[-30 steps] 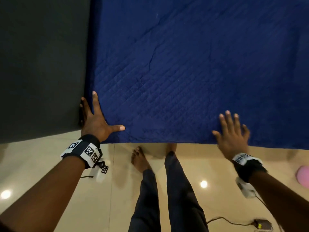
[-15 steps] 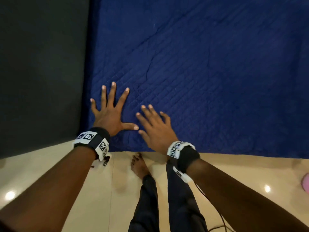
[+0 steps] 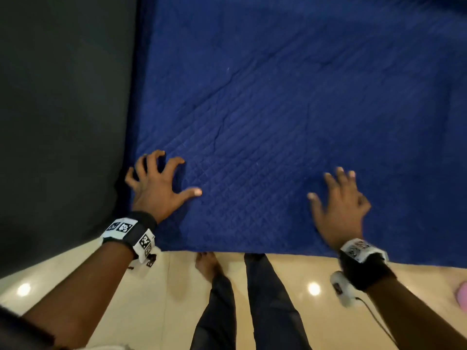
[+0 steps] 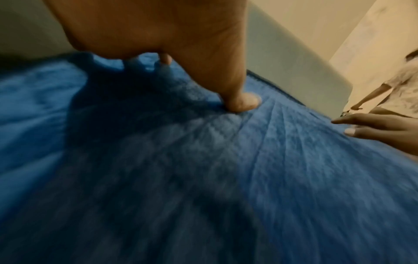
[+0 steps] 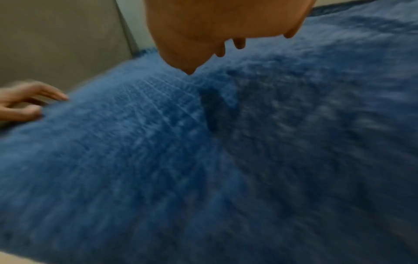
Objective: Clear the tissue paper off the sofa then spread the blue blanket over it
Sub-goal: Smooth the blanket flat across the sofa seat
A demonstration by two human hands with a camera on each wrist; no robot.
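Observation:
The blue quilted blanket [image 3: 278, 109] lies spread over the sofa seat, its front edge hanging toward the floor. My left hand [image 3: 161, 180] is on its near left part beside the dark sofa arm [image 3: 63, 122], fingers bent claw-like with the tips on the cloth. In the left wrist view the thumb [image 4: 242, 101] presses into the blanket [image 4: 226, 178] and creases fan out from it. My right hand [image 3: 338, 198] is blurred, fingers spread over the blanket near the front edge, holding nothing. No tissue paper is in view.
Glossy beige floor tiles [image 3: 164, 299] run along the sofa front, with my legs and a bare foot [image 3: 207, 263] against it. A pink object [image 3: 462, 294] shows at the right edge. A person in light patterned clothes [image 4: 402, 80] stands beyond the sofa.
My right hand has swept from beside the left hand out to the right across the blanket. My left hand's fingers have gone from flat and spread to bent.

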